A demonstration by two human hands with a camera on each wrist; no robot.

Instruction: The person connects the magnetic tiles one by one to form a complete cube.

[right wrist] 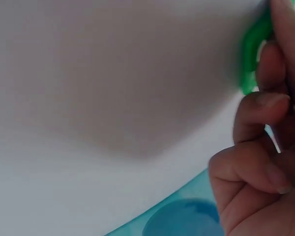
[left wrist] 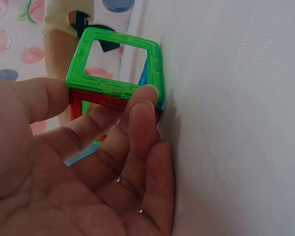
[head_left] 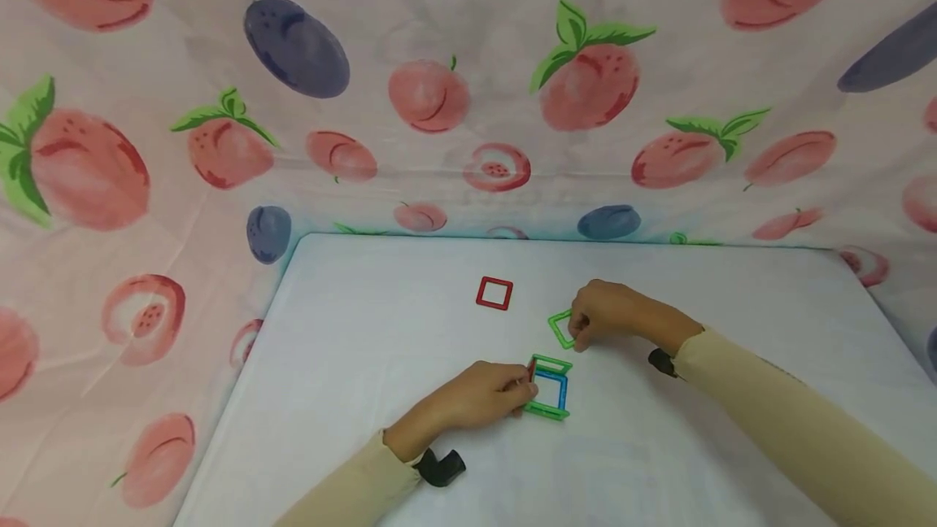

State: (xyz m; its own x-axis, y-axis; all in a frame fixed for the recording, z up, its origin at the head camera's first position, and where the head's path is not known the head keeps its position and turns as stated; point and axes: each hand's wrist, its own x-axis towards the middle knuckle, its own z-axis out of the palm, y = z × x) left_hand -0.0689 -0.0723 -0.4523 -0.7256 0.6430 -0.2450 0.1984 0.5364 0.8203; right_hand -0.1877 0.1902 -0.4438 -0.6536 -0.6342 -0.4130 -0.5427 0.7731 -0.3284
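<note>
My left hand (head_left: 486, 393) grips the left side of a small box-like frame of square magnetic tiles. A blue tile (head_left: 564, 391) and two green tiles belong to it, the near green tile (left wrist: 113, 88) facing the left wrist camera. Between thumb and fingers shows the frame's red tile (left wrist: 101, 97), partly covered by the fingers. Just beyond the frame and to its right, my right hand (head_left: 611, 314) pinches a loose green square tile (head_left: 556, 333). That green tile (right wrist: 249, 56) is half hidden by the fingers in the right wrist view.
A red square tile (head_left: 479, 292) lies flat on the white table (head_left: 366, 291), farther back and left of the right hand. Fruit-patterned cloth (head_left: 439, 153) hangs behind the table and along its left side. Both wrists carry black camera mounts.
</note>
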